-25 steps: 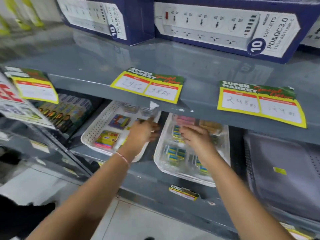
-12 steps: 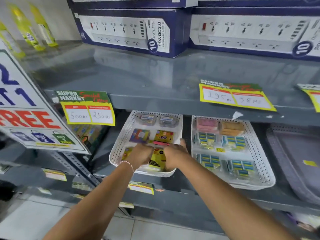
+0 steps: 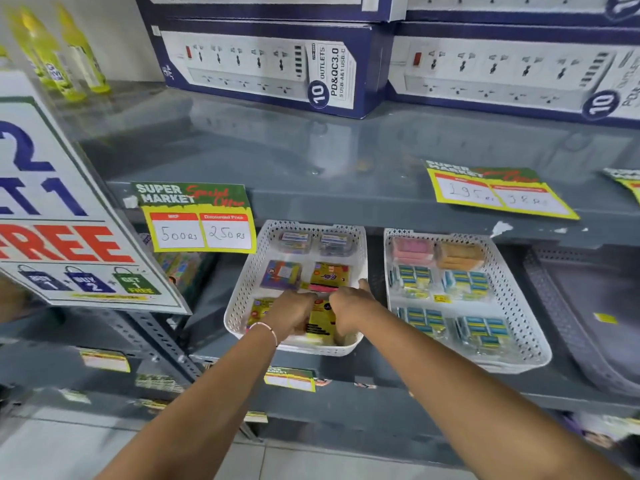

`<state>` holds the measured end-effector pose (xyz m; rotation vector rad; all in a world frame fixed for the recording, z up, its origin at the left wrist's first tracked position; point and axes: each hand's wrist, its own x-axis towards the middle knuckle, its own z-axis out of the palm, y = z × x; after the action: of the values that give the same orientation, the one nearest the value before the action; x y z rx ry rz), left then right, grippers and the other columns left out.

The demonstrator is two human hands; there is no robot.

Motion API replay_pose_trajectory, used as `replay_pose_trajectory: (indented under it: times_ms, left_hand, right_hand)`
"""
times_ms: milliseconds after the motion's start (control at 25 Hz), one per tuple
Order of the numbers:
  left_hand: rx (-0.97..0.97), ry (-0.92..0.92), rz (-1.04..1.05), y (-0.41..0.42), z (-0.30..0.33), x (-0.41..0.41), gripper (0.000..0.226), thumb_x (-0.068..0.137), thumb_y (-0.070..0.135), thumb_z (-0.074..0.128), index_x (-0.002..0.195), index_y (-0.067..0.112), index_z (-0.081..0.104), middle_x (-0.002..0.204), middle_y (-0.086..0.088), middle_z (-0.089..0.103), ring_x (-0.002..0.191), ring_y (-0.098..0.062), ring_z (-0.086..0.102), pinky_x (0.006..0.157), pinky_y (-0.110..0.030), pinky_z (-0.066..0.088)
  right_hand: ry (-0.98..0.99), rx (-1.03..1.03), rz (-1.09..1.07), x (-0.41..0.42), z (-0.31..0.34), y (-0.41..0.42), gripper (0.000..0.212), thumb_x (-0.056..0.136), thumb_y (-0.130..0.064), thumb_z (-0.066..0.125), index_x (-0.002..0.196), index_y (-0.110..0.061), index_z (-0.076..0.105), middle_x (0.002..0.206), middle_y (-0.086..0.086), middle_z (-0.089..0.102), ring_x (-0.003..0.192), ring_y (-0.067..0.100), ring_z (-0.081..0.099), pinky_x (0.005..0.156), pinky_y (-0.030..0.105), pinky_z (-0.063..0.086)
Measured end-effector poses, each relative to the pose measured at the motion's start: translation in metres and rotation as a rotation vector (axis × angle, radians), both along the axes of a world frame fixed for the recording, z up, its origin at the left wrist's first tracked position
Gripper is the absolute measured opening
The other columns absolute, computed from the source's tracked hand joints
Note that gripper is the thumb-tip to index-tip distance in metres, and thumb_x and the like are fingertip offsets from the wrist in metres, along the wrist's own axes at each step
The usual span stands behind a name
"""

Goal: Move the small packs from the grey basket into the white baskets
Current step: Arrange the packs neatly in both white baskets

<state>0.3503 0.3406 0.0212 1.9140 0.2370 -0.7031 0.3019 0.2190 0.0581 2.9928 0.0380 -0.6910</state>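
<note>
Two white perforated baskets sit side by side on the lower grey shelf. The left white basket (image 3: pixel 242 299) holds purple, yellow and clear small packs. The right white basket (image 3: pixel 519 306) holds pink, orange and blue-green packs. A grey basket (image 3: pixel 568 327) lies at the far right with a small yellow tag inside. Both hands are in the front of the left white basket. My left hand (image 3: pixel 291 315) and my right hand (image 3: pixel 349 306) curl around the sides of a yellow pack (image 3: pixel 322 323) lying there.
The upper shelf's edge (image 3: pixel 346 202) overhangs the baskets and carries yellow price tags (image 3: pixel 197 223). Blue power-strip boxes (image 3: pixel 263 67) and yellow bottles (image 3: pixel 79 57) stand on it. A large promo sign (image 3: pixel 62 220) juts out at the left.
My right hand left the right white basket and joined my left hand at the front of the left basket. The view swung left. Over the last half second the hands barely moved.
</note>
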Motion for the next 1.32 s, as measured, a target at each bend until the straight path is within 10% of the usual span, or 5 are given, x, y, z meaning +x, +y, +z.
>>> replay_pose_trajectory:
  times_ms: [680, 920, 1080, 1320]
  left_hand:
    - [0.030, 0.007, -0.021, 0.001, 0.003, 0.003, 0.032, 0.091, 0.034, 0.061, 0.097, 0.003, 0.064, 0.095, -0.018, 0.070, 0.080, -0.030, 0.069, 0.072, -0.036, 0.060]
    - [0.165, -0.173, 0.088, -0.028, 0.031, 0.038, 0.058, 0.100, 0.058, 0.031, 0.084, 0.008, 0.056, 0.087, -0.008, 0.064, 0.077, -0.020, 0.062, 0.072, -0.031, 0.047]
    - [0.060, -0.076, 0.181, -0.036, 0.019, 0.052, 0.063, 0.095, 0.068, 0.033, 0.090, 0.009, 0.054, 0.097, -0.010, 0.066, 0.087, -0.023, 0.067, 0.082, -0.034, 0.057]
    - [-0.114, -0.016, 0.278, -0.035, 0.016, 0.057, 0.053, 0.097, 0.062, 0.038, 0.081, 0.014, 0.054, 0.083, -0.008, 0.064, 0.080, -0.023, 0.065, 0.077, -0.034, 0.056]
  right_hand:
    - [0.007, 0.093, -0.063, 0.008, -0.016, 0.005, 0.054, 0.072, -0.037, 0.078, 0.116, -0.012, 0.060, 0.119, 0.008, 0.056, 0.113, 0.030, 0.056, 0.103, 0.042, 0.039]
    - [-0.360, 1.024, -0.821, 0.025, 0.000, -0.001, 0.018, 0.093, -0.027, 0.054, 0.089, -0.011, 0.061, 0.075, 0.003, 0.057, 0.078, 0.024, 0.059, 0.057, 0.025, 0.040]
    - [-0.367, 1.168, -1.136, 0.040, -0.009, -0.002, 0.047, 0.101, -0.037, 0.039, 0.133, -0.002, 0.046, 0.126, 0.014, 0.058, 0.119, 0.034, 0.055, 0.087, 0.034, 0.042]
    - [-0.321, 1.194, -1.189, 0.051, -0.007, 0.000, 0.056, 0.100, -0.048, 0.034, 0.135, -0.006, 0.047, 0.133, 0.016, 0.056, 0.119, 0.033, 0.055, 0.093, 0.039, 0.043]
